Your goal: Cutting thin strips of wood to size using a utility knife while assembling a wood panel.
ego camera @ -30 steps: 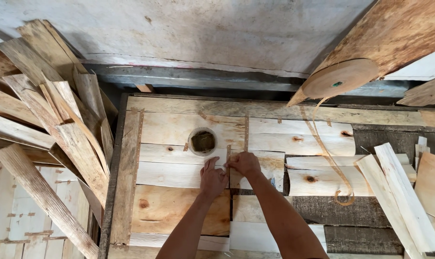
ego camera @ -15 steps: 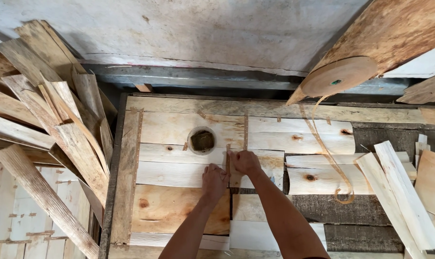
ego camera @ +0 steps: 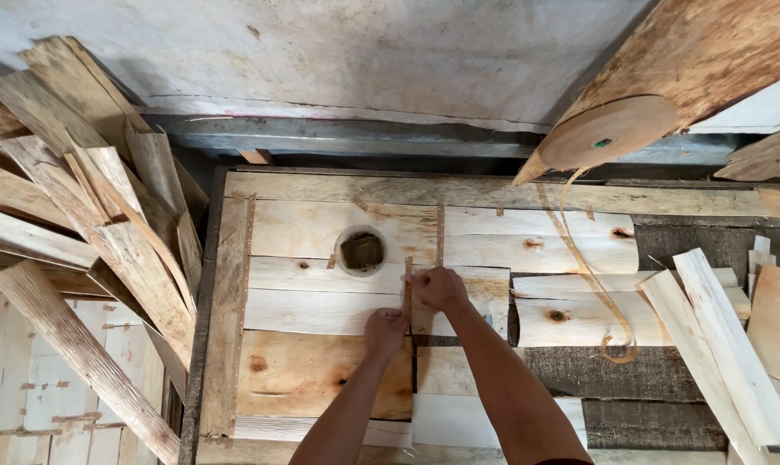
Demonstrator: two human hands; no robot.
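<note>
Pale wood veneer sheets [ego camera: 321, 312] lie edge to edge on a worktable [ego camera: 226, 284], one with a round knot hole [ego camera: 362, 251]. A narrow brown tape strip [ego camera: 408, 288] runs down the seam between two sheets. My right hand [ego camera: 439, 288] pinches the strip's upper end. My left hand [ego camera: 385, 331] presses its lower part flat onto the seam, just below and left of the right hand.
A roll of brown tape [ego camera: 609, 131] hangs at the upper right, with a loose curl of tape [ego camera: 592, 275] trailing over the sheets. Stacked veneer offcuts [ego camera: 80, 232] crowd the left side. More strips [ego camera: 721, 336] lie at the right. A grey wall [ego camera: 364, 60] stands behind.
My left hand has slid a little down along the tape strip toward me. My right hand stays at the strip's top.
</note>
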